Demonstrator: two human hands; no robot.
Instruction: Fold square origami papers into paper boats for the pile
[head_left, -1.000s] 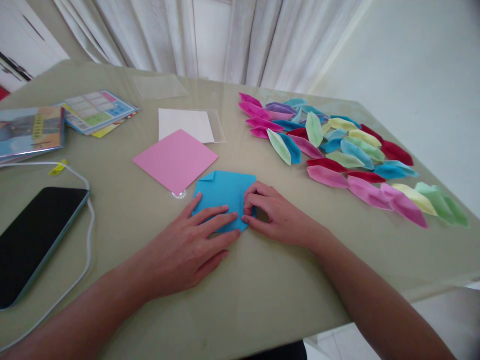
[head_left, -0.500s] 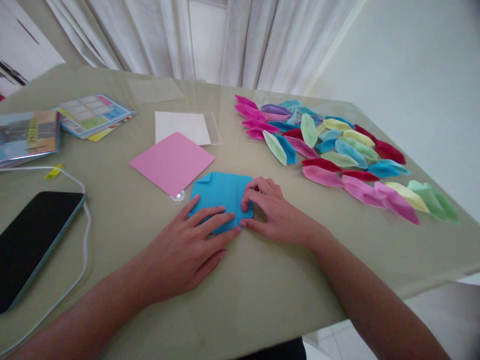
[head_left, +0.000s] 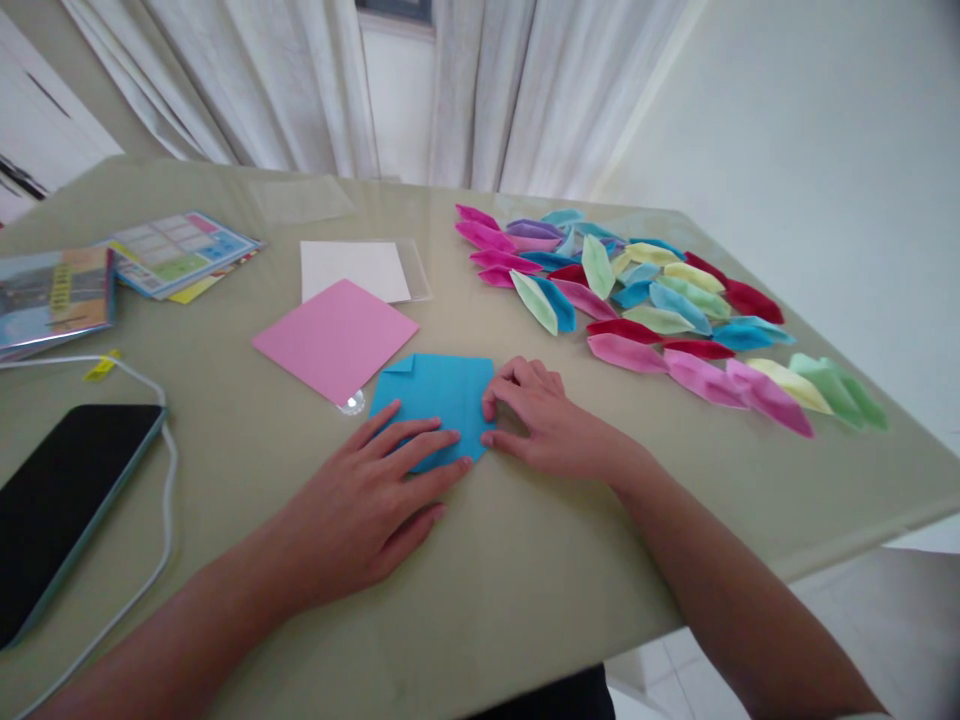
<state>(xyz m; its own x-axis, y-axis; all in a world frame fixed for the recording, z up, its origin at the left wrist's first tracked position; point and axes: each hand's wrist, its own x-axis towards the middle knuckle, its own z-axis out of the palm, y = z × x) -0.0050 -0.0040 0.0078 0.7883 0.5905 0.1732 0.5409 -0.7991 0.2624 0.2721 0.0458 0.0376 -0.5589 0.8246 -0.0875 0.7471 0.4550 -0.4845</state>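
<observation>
A sheet of blue origami paper (head_left: 439, 385) lies on the table in front of me, with a small folded flap at its far left corner and faint creases across it. My left hand (head_left: 397, 470) rests flat on its near left part, fingers spread, covering the near edge. At the right edge, my right hand (head_left: 529, 415) has its fingers curled, with index finger and thumb at the paper's near right corner. That corner is partly hidden by the fingertips. Just beyond, a pink paper square (head_left: 337, 340) lies over a white sheet (head_left: 352, 268) in a clear sleeve.
Several folded paper pieces (head_left: 630, 350) in many colours spread over the right of the table (head_left: 525, 580). A phone (head_left: 67, 510) and a white cable (head_left: 169, 500) lie at left, with printed booklets (head_left: 56, 300) behind. Curtains (head_left: 300, 90) hang beyond the far edge.
The view has shifted slightly. My right fingers have moved from over the blue paper to its right edge, and the near right corner now looks slanted. My left hand stays flat on the sheet.
</observation>
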